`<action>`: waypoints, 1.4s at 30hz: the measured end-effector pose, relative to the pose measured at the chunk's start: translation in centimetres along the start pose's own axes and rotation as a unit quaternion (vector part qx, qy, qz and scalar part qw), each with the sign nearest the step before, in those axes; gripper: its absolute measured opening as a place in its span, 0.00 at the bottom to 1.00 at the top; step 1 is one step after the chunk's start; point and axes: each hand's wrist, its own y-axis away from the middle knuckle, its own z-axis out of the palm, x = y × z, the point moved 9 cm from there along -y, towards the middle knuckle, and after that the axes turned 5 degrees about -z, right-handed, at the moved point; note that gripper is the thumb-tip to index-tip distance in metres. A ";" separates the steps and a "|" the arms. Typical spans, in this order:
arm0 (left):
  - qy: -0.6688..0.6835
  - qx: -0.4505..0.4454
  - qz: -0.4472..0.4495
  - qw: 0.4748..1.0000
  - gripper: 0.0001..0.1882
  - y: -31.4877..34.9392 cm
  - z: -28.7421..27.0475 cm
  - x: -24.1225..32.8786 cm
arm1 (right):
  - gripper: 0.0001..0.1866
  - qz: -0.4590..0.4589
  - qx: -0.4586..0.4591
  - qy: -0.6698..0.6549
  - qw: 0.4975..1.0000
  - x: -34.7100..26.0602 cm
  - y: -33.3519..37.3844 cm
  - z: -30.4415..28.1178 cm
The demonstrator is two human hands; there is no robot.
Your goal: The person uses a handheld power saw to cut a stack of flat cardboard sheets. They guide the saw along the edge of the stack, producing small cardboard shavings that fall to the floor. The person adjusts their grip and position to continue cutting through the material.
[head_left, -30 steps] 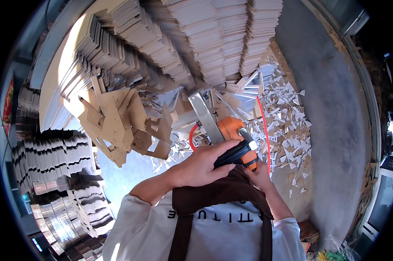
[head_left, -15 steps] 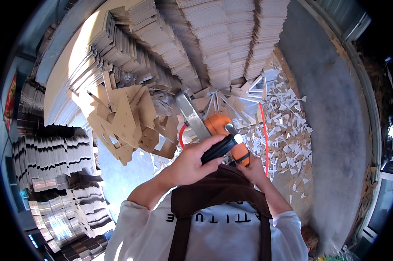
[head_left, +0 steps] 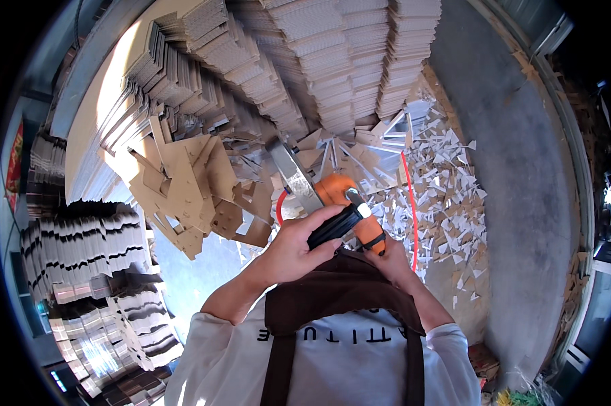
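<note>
An orange-bodied air tool (head_left: 338,184) with a long grey metal head (head_left: 293,174) is held in front of my chest, its head tilted away to the far left. My left hand (head_left: 288,249) is closed around its black side handle (head_left: 334,228). At the rear end of the orange body my right hand (head_left: 393,258) is wrapped round the grip, its fingers partly hidden by the tool and the brown apron (head_left: 332,287). A red hose (head_left: 410,196) runs past on the right, and a red loop shows beside the metal head.
Tall stacks of cardboard sheets (head_left: 326,61) stand ahead. Torn cardboard waste (head_left: 184,183) hangs at the left, before the stacks. Small scraps (head_left: 447,203) cover the floor at the right. More bundled stacks (head_left: 85,247) line the left side.
The tool and both hands have shifted slightly left relative to the view, with both grips kept. The stacks also sit a little further left and higher in the picture.
</note>
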 end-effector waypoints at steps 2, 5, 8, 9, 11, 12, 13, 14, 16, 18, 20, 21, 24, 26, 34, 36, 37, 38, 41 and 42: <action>-0.022 0.007 0.002 1.000 0.28 0.3 0.0 0.0 | 0.29 -0.001 -0.003 0.016 1.000 -0.5 0.5 -0.3; -0.041 0.010 0.058 0.997 0.27 1.2 -0.2 2.1 | 0.29 -0.040 0.007 0.006 0.999 -2.3 0.1 -0.9; -0.062 0.017 0.035 0.997 0.27 1.0 -0.9 1.9 | 0.29 -0.017 0.016 0.022 0.999 -1.8 -0.9 -0.6; -0.008 0.006 -0.006 1.000 0.27 0.2 -1.0 0.8 | 0.29 -0.002 0.017 0.022 1.000 -1.2 -1.3 -0.4; -0.013 0.006 0.015 1.000 0.27 0.2 -0.4 0.5 | 0.29 0.003 0.007 0.013 1.000 -0.5 -0.7 0.1; -0.016 0.005 0.025 1.000 0.27 0.3 -0.2 0.6 | 0.30 0.006 0.002 0.008 1.000 0.0 -0.4 0.3; -0.011 0.001 0.005 1.000 0.27 0.2 -0.2 0.4 | 0.30 0.007 0.002 -0.005 1.000 0.3 -0.5 0.3; -0.016 0.007 0.018 1.000 0.27 0.3 -0.2 0.6 | 0.30 0.008 -0.003 -0.006 1.000 0.5 -0.2 0.4; -0.027 0.023 0.044 0.998 0.27 0.5 0.0 1.1 | 0.30 0.006 -0.013 -0.007 1.000 -0.1 0.2 0.2; -0.043 0.022 0.056 0.997 0.27 1.1 -0.3 1.6 | 0.30 -0.009 -0.008 0.004 1.000 -1.1 -0.2 -0.2; -0.051 0.020 0.054 0.997 0.27 1.0 -0.5 1.6 | 0.30 -0.002 0.004 0.017 1.000 -1.1 -0.8 -0.3; -0.049 0.021 0.046 0.998 0.27 0.7 -0.8 1.1 | 0.30 0.012 0.010 0.026 1.000 -0.6 -1.0 0.0; -0.013 0.012 0.029 0.999 0.27 -0.2 -0.5 0.1 | 0.29 0.010 0.016 0.007 1.000 0.7 -1.6 0.6; -0.020 0.010 0.039 0.999 0.27 -0.2 -0.4 0.5 | 0.29 0.011 0.015 -0.016 1.000 1.0 -1.0 0.9; -0.032 0.011 0.030 0.999 0.27 0.8 -0.6 0.8 | 0.27 0.008 0.015 -0.001 1.000 -0.5 -0.9 0.7; -0.010 0.008 0.007 1.000 0.27 -0.5 -0.6 -0.6 | 0.27 0.019 0.017 0.000 1.000 0.1 -1.0 1.0; -0.013 0.013 0.007 1.000 0.27 -0.5 -0.3 -0.1 | 0.27 0.026 0.011 -0.002 1.000 0.5 -0.9 1.1; 0.004 0.015 -0.008 1.000 0.27 -0.4 -0.3 -0.4 | 0.27 0.033 0.006 -0.004 0.999 0.8 -0.8 1.1; 0.024 0.017 -0.025 0.999 0.27 0.5 -0.2 -0.8 | 0.28 0.018 -0.001 -0.020 1.000 1.0 0.1 1.5; 0.013 0.020 -0.007 1.000 0.27 0.5 -0.3 -0.7 | 0.28 0.017 -0.005 -0.017 1.000 0.8 0.0 1.5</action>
